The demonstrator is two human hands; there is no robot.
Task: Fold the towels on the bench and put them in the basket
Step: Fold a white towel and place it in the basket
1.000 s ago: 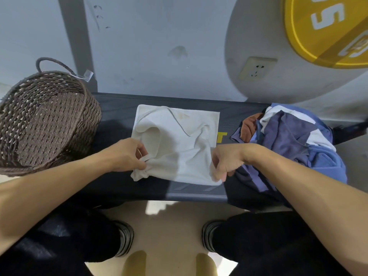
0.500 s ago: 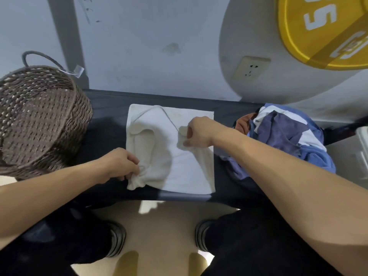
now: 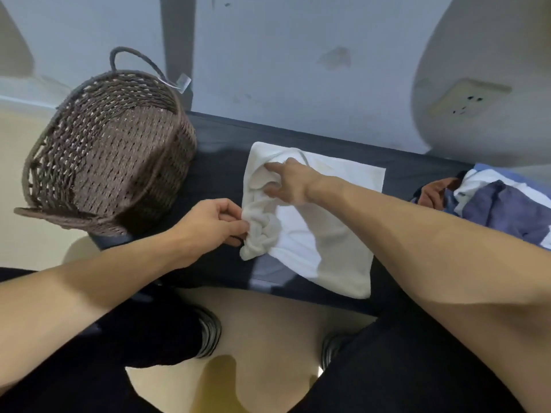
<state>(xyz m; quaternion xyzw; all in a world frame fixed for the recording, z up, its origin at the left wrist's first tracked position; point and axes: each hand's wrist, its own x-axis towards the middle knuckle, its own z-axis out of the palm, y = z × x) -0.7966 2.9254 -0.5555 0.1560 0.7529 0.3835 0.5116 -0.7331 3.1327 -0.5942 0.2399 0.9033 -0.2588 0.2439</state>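
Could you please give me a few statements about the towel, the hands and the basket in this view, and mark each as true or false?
1. The left hand pinches the bunched left edge of the white towel. True.
2. The wicker basket already holds a folded towel. False: no towel shows inside it.
3. The right hand reaches across the towel to its far left part. True.
4. The white towel lies neatly folded in a small square. False: it is spread on the bench, with its left side rumpled.
5. The pile of blue and white cloths lies to the left of the basket. False: it lies at the right end of the bench.
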